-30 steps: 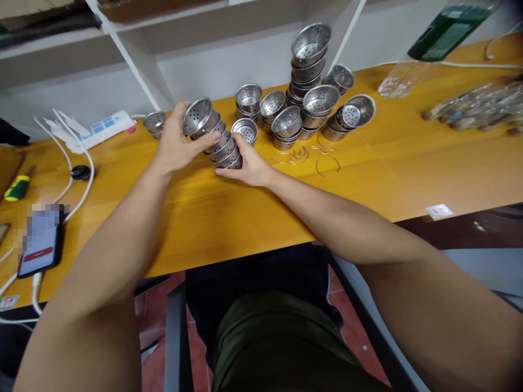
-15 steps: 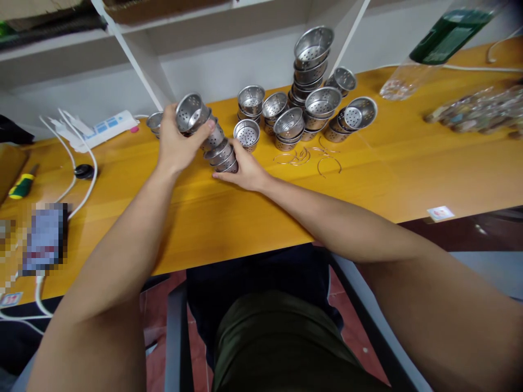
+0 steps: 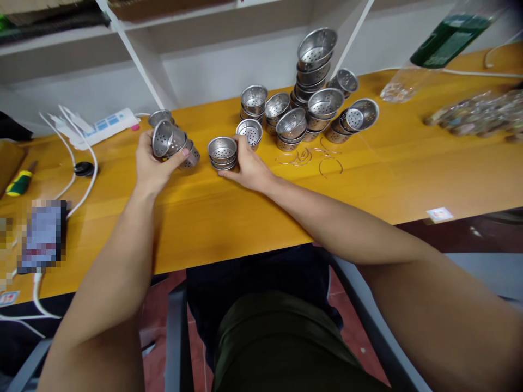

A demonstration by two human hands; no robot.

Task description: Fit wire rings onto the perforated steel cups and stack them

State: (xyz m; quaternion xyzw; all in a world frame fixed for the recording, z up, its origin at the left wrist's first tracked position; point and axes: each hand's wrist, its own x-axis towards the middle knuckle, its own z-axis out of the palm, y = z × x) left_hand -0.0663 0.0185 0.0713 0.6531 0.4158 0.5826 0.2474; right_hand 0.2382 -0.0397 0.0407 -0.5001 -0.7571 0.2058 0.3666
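Tilted to the right in my left hand (image 3: pixel 157 166) is a short stack of perforated metal cups (image 3: pixel 175 144), the fingers wrapped round it. My right hand (image 3: pixel 251 167) grips the side of a low upright stack of strainer cups (image 3: pixel 223 152) on the table. Behind the left hand stands another metal cup (image 3: pixel 160 116), partly hidden. A single perforated cup (image 3: pixel 249 132) sits just behind my right fingers. Further right are more stacks, among them a tall stack (image 3: pixel 314 62) and a cup with a smaller one lying tilted in it (image 3: pixel 362 115).
Thin copper-coloured wire rings (image 3: pixel 304 158) lie in front of the stacks. A plastic bottle with a green label (image 3: pixel 441 43) and clear bags of small items (image 3: pixel 478 114) are at the right. To the left are a power strip (image 3: pixel 108 128), white cables and a screwdriver (image 3: pixel 20 182).
The long stack held between both hands has come apart. My left hand has moved left and down with its upper part; the lower part now stands upright at my right hand.
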